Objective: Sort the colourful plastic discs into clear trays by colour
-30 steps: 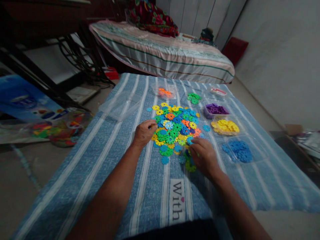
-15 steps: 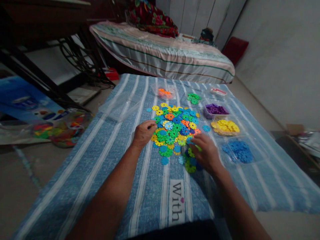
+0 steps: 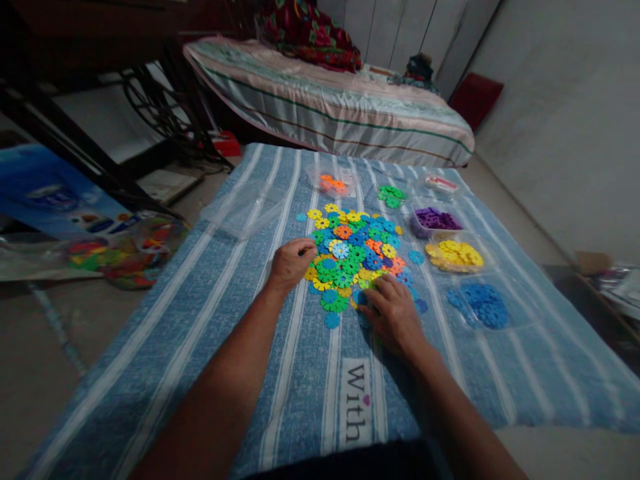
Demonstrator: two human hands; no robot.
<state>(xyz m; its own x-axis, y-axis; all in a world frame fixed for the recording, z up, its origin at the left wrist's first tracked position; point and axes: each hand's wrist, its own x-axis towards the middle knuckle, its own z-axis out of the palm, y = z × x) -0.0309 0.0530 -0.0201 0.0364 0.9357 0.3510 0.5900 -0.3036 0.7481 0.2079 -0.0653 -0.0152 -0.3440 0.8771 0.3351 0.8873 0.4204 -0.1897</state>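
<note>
A loose heap of flower-shaped plastic discs in yellow, green, blue and orange lies mid-table. At the heap's left edge is my left hand, its fingers curled together; whatever they may hold is hidden. My right hand reaches over the near right part of the heap, thumb and fingers apart, touching discs there. Some discs are covered by this hand. To its right stands a clear tub with blue discs, and behind that one with yellow discs.
Purple discs, green discs and orange discs sit in clear tubs farther back. An unfilled clear container stands at the left. A striped blue cloth covers the table. Beyond it is a bed.
My right hand has moved left and slightly nearer to me over the heap, uncovering discs on its right. My left hand has stayed at the heap's left edge. The view has shifted slightly.
</note>
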